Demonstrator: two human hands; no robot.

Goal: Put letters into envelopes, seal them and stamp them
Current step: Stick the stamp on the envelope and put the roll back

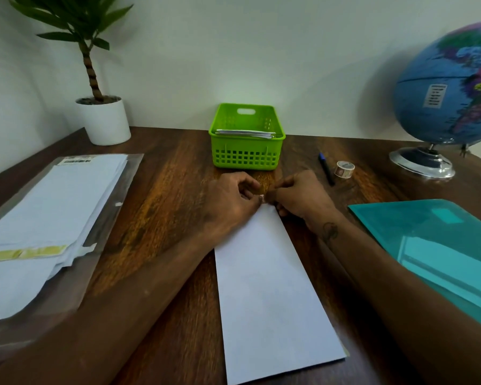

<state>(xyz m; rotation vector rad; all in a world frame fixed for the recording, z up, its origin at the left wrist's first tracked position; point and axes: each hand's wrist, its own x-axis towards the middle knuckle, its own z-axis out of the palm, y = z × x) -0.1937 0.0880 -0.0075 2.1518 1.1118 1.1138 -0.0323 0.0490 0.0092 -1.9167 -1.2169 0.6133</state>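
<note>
A long white envelope [270,290] lies lengthwise on the wooden desk [164,190] in front of me. My left hand [231,201] and my right hand [297,197] meet at its far end, fingertips pinched together on a small pale piece, apparently a stamp [263,199], mostly hidden by the fingers. A roll of stamps [344,169] stands to the right, beside a blue pen [326,168]. A green basket [246,136] behind the hands holds several white envelopes.
A clear plastic pack of blank envelopes [47,226] lies at the left. A teal folder [442,251] sits at the right. A potted plant [102,118] stands at the back left, a globe [450,95] at the back right.
</note>
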